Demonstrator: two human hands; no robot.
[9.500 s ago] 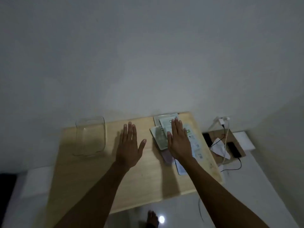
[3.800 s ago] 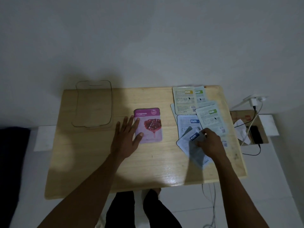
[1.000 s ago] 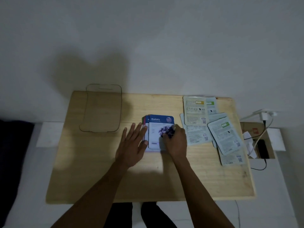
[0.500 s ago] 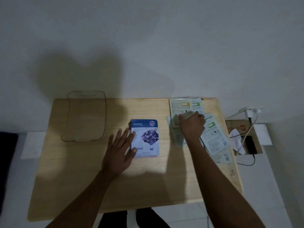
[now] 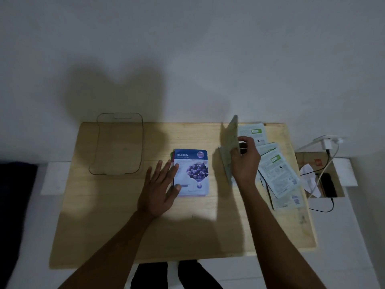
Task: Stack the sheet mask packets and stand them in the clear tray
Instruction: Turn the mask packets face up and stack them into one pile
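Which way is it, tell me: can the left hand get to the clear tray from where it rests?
Probably yes. The left hand lies flat against the Blueberry packet, holding nothing, and only bare tabletop separates it from the clear tray, which is farther left and back. The right hand, holding a packet, is well clear.

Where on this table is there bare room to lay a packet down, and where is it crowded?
Bare wood runs along the near edge of the table, and between the tray and the Blueberry stack. The gap from that stack to the right hand is narrow. The far right is crowded with loose packets.
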